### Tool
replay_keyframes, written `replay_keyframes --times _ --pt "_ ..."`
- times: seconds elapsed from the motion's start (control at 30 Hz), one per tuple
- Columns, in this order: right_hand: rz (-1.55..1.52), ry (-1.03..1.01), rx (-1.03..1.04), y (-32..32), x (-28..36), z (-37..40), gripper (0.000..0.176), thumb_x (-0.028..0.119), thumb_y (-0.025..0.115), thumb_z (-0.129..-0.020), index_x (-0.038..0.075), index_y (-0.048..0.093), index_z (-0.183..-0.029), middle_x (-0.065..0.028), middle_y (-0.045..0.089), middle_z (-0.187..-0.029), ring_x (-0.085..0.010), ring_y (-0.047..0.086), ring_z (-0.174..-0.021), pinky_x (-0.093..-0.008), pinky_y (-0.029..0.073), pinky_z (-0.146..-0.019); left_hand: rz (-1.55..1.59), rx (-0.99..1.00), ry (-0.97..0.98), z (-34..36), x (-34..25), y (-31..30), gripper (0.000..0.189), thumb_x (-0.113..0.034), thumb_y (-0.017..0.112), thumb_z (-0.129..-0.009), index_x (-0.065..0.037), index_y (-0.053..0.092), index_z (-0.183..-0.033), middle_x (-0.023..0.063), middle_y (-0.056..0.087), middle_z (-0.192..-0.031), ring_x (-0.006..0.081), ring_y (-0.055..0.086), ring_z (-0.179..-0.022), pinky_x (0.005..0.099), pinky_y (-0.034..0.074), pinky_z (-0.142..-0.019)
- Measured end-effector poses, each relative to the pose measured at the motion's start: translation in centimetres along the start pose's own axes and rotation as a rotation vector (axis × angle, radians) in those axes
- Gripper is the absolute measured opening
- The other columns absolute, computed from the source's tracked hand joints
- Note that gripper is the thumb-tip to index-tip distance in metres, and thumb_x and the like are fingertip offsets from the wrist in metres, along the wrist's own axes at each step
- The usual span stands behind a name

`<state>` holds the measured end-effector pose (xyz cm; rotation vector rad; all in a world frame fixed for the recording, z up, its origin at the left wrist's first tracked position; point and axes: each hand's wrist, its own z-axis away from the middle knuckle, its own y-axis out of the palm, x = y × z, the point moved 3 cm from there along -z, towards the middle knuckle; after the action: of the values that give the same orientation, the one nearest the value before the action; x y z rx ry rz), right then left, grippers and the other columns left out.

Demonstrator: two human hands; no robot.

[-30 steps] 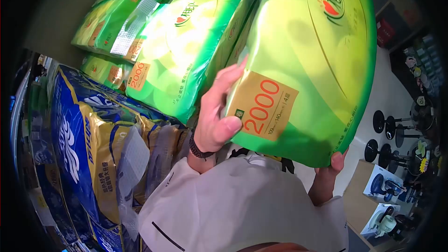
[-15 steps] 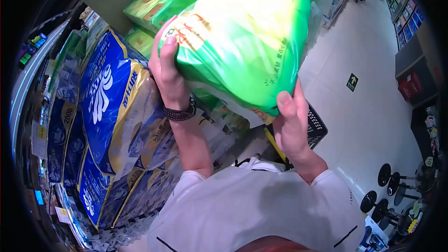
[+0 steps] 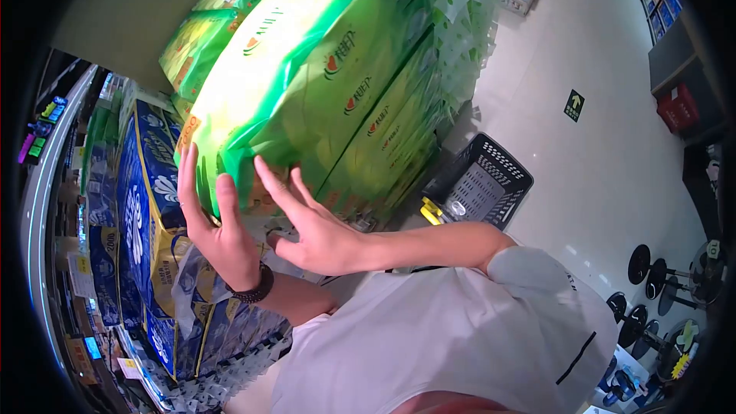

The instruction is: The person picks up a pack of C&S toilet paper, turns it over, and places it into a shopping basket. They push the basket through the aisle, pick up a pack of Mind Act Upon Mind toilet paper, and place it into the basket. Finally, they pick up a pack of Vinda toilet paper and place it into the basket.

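A tall display of green packs [image 3: 387, 142] is seen stacked above blue packs [image 3: 146, 207] beside a pale shop floor [image 3: 590, 184]. The top green pack [image 3: 307, 77] is laid across the pile, with its near end overhanging the blue packs. A black basket [image 3: 491, 184] is set on the floor just beside the foot of the stack.

The near end of the top green pack is met by both hands. The left hand [image 3: 218, 230], marked by a dark wristband [image 3: 257, 288], is held flat with its fingers spread along the pack's lower edge. The right hand [image 3: 314, 238] is reached across the body, its fingers fanned out and apparently laid against the wrapper. Nothing is pinched or gripped by either hand.

A slip is judged the main risk. The wrapper is glossy and the end overhangs, so the pack could slide back off the pile if it is only propped by open palms. Neighbouring packs could also be dragged down towards the basket.
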<state>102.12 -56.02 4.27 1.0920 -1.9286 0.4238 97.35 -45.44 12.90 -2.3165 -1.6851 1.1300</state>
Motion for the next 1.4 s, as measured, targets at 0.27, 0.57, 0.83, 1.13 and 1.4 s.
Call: replay_keyframes --times 0.27,0.57,0.83,1.13,1.4 --pt "0.063 0.039 -0.115 -7.3 -6.3 5.7 0.045 0.013 0.062 -0.091 0.004 0.057 -0.135 -0.0283 0.067 -0.125 -0.0382 0.071 -0.097 -0.0431 0.055 -0.090 -0.815 -0.192 0.381 0.2 1.8 3.6 0.043 -0.023 0.083 -0.083 -0.016 0.074 -0.125 0.0085 0.071 -0.120 0.0264 0.066 -0.102 0.0394 0.049 -0.089" --pt "0.802 1.172 0.155 -20.9 -27.3 34.7 0.084 0.056 0.069 -0.085 0.013 0.040 -0.151 -0.0268 0.062 -0.131 -0.0441 0.058 -0.125 -0.0599 0.045 -0.103 -0.882 -0.434 0.459 1.4 1.8 5.8 0.033 -0.020 0.082 -0.086 -0.010 0.074 -0.116 0.0092 0.069 -0.119 0.0273 0.064 -0.107 0.0445 0.048 -0.098" --pt "0.743 1.250 -0.043 -21.0 -27.4 37.7 0.049 0.054 0.061 -0.093 0.010 0.070 -0.113 -0.0220 0.073 -0.107 -0.0432 0.069 -0.104 -0.0548 0.053 -0.092 -0.116 0.534 0.320 17.0 2.8 29.7 0.032 -0.004 0.072 -0.078 -0.011 0.072 -0.109 0.0067 0.069 -0.112 0.0281 0.063 -0.106 0.0420 0.050 -0.093" --pt "0.894 1.141 -0.299 -29.8 -27.7 37.1 0.037 0.040 0.067 -0.089 0.008 0.073 -0.106 -0.0277 0.072 -0.090 -0.0465 0.070 -0.091 -0.0562 0.056 -0.083 -0.264 1.239 0.268 36.7 11.1 44.3 0.063 -0.016 0.074 -0.080 -0.021 0.056 -0.140 0.0135 0.040 -0.155 0.0387 0.029 -0.149 0.0614 0.027 -0.119" --pt "0.980 1.181 -0.357 -39.9 -27.7 34.9 0.030 0.032 0.068 -0.083 0.008 0.072 -0.100 -0.0256 0.072 -0.089 -0.0455 0.070 -0.089 -0.0556 0.056 -0.084 -0.345 1.269 0.493 33.1 10.5 58.5 0.057 -0.026 0.069 -0.086 -0.029 0.056 -0.141 0.0108 0.052 -0.146 0.0305 0.046 -0.140 0.0697 0.012 -0.120"
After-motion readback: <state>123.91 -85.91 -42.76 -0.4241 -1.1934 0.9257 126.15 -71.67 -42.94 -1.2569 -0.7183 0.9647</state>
